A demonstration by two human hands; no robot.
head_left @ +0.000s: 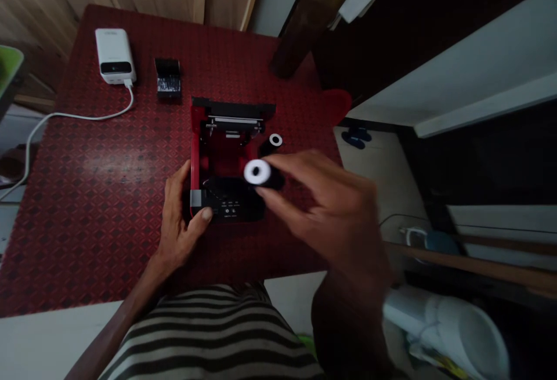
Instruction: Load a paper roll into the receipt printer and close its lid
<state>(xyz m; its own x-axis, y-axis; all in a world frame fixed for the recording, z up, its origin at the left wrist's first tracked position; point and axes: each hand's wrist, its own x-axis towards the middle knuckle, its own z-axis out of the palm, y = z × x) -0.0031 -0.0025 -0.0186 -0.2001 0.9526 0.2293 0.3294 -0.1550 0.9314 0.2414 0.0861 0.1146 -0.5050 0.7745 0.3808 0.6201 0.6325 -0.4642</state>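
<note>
A red-and-black printer (235, 209) stands on the table with its lid raised at the back, showing a hollow red bay. My left hand (178, 223) grips its front left corner, thumb on the black panel with small buttons and fingers along the side. Over the bay's right side, my right hand (326, 206) pinches a small paper roll (257, 172) between thumb and fingers. The roll has a white end with a dark core hole, and its side looks black. Just behind it, to the printer's right, a second similar roll (275, 140) is partly hidden.
The red patterned table (108, 194) also bears a white power bank (114, 55) with a plugged-in cable (78, 117), a small black open case (168, 78) and a tall dark bottle (304, 20) with a green lid. A red stool (339, 106) stands beyond the right edge.
</note>
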